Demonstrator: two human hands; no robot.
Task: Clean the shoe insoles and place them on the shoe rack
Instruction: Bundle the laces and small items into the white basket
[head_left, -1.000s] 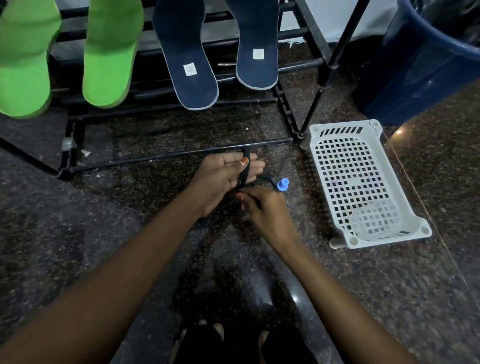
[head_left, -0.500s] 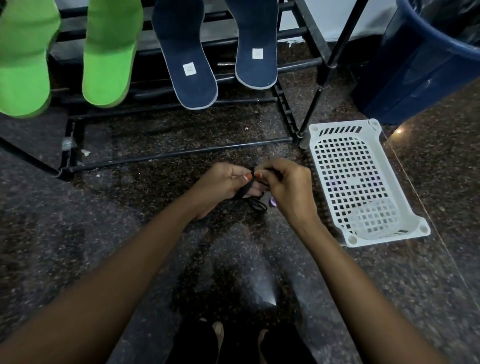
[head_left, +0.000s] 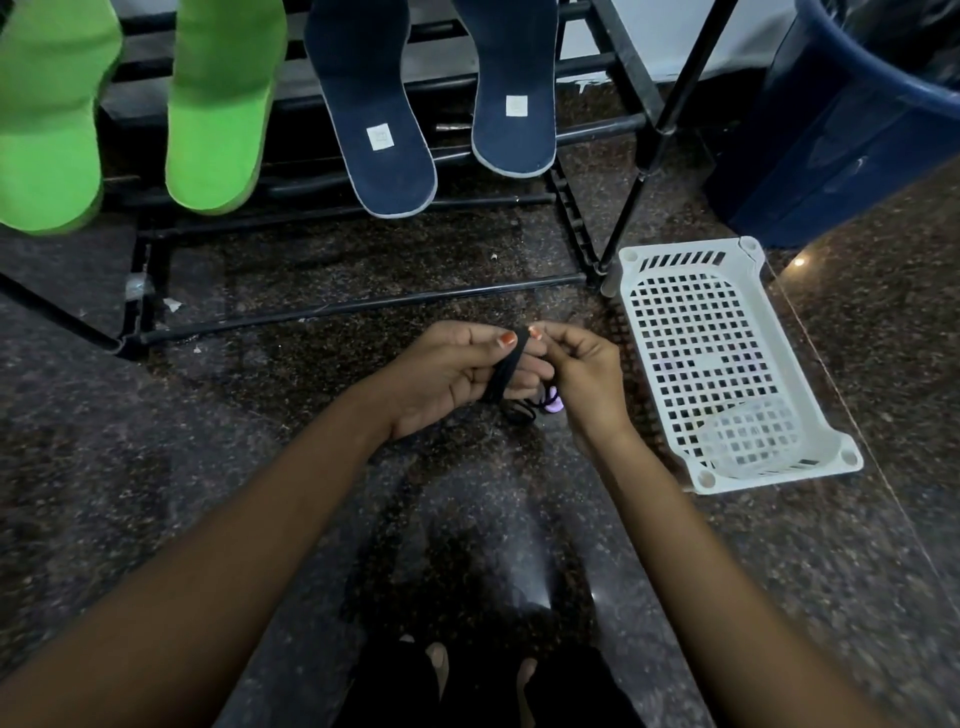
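The green insoles (head_left: 218, 104) and navy insoles (head_left: 374, 104) already rest on the shoe rack (head_left: 363, 306) along the top of the frame, so placing looks done. At centre the hands meet: the left hand (head_left: 447, 379) holds a black cord (head_left: 506, 371) looped round its fingers, and the right hand (head_left: 587, 374) pinches its end. Next probably comes stowing it in the white basket (head_left: 727, 260) at right.

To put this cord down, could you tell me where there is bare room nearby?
Bare floor lies left of the left hand, before the rack's front bar; the white basket's far half is free. Crowded: a clear tub fills its near end, insoles line the rack.
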